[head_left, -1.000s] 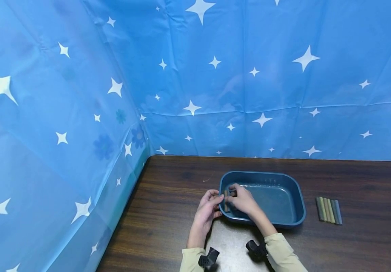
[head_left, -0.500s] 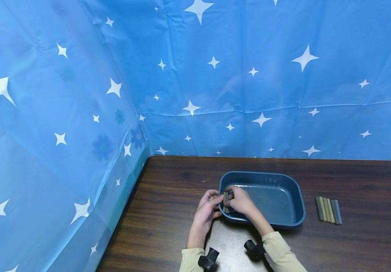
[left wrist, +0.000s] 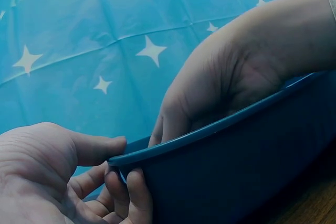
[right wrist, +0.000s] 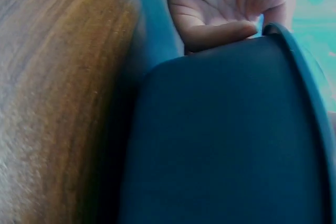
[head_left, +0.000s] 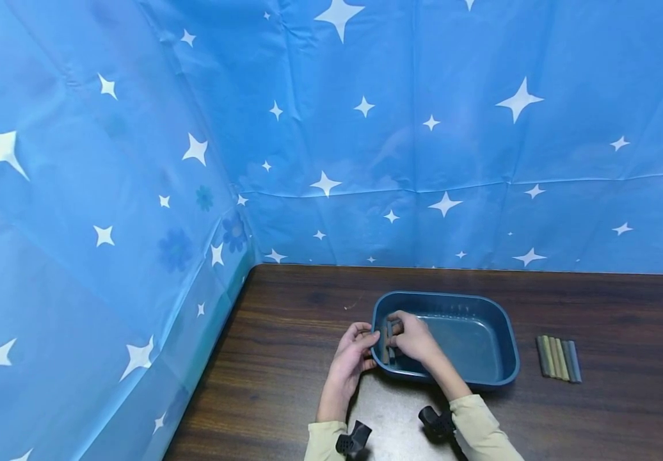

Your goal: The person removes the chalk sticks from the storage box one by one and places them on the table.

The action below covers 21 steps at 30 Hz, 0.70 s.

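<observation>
My left hand (head_left: 350, 358) grips the left end of a blue plastic basin (head_left: 503, 349). In the left wrist view its thumb lies on the rim, and the fingers curl below on the outer wall. My right hand (head_left: 415, 339) reaches inside the basin's left end, its fingers and thumb around a thin grey-blue stick (head_left: 390, 331). Just left of that, against the basin's end wall, lies a brownish stick (head_left: 385, 352). The fingertips of the right hand are hidden behind the basin wall in the left wrist view. Outside the basin, the right wrist view shows the left hand (right wrist: 226, 3).
To the right of the basin, a row of several olive, yellowish and grey-blue sticks (head_left: 559, 358) lies side by side on the dark wooden table (head_left: 285, 384). A blue star-patterned cloth (head_left: 377, 147) hangs behind and to the left.
A grey-blue stick now shows beside the brown one, in the right hand's fingers. That hand shifted slightly left, then back right. The left hand stays on the rim.
</observation>
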Each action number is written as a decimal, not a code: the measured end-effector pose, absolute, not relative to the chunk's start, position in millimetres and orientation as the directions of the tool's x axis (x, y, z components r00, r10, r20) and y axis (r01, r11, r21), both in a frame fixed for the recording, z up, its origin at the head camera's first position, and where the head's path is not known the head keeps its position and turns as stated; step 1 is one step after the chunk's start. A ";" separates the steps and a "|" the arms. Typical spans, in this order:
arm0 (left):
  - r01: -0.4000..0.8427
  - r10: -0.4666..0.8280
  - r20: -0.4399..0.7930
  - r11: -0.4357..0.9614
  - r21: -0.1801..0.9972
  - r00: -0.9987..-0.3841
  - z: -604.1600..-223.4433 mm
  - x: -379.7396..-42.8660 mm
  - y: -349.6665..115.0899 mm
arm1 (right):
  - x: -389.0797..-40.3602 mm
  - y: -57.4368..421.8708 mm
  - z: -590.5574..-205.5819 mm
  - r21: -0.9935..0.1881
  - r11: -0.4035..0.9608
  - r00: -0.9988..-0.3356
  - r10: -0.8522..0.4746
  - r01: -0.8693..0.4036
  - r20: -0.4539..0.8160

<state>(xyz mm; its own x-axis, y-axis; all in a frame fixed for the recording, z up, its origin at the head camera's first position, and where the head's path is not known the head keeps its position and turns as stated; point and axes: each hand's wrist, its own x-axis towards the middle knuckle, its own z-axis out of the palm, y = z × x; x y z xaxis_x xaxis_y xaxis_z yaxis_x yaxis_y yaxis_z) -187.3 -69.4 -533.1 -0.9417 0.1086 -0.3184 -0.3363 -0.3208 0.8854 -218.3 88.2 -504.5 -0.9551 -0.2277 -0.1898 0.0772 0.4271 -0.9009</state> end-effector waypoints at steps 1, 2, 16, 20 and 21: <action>-0.336 0.109 -0.317 -0.322 0.885 -0.942 -533.2 -187.4 -69.4 | -217.9 89.3 -502.6 -0.906 0.417 -0.955 -0.233 0.075 -0.186; -0.334 0.111 -0.315 -0.323 0.886 -0.943 -533.1 -187.2 -69.5 | -217.6 90.6 -500.9 -0.910 0.408 -0.954 -0.238 0.070 -0.180; -0.337 0.100 -0.322 -0.319 0.886 -0.941 -533.4 -189.2 -68.8 | -213.1 131.1 -476.0 -0.945 0.317 -0.957 -0.243 0.075 -0.158; -0.339 0.092 -0.328 -0.316 0.886 -0.940 -533.6 -189.0 -68.2 | -211.0 142.0 -465.9 -0.949 0.310 -0.963 -0.231 0.063 -0.140; -0.339 0.091 -0.328 -0.315 0.886 -0.940 -533.7 -189.0 -68.0 | -210.5 144.4 -463.6 -0.951 0.302 -0.964 -0.229 0.065 -0.138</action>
